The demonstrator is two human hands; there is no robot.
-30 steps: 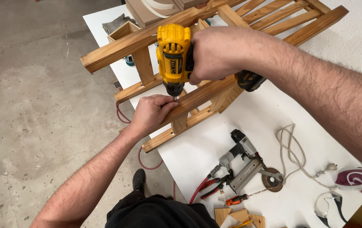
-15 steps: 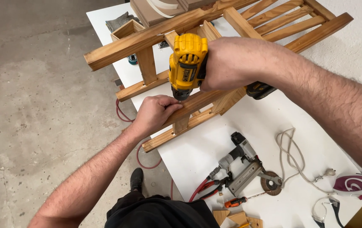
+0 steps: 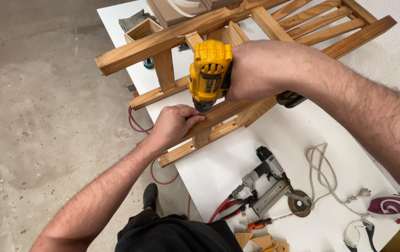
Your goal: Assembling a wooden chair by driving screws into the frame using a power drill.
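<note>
Right hand (image 3: pixel 260 70) is clenched around the yellow drill (image 3: pixel 209 74), nose down on the wooden frame (image 3: pixel 218 114) lying on the white table (image 3: pixel 274 140); left hand (image 3: pixel 176 123) clamps the slat. Looks mid-job, screw not visibly seated yet.

right hand (image 3: pixel 260 70) gripping yellow drill (image 3: pixel 209 74), wooden frame (image 3: pixel 218 114)

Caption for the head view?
Right hand presses yellow drill onto wooden frame; left hand grips its rail.
</note>
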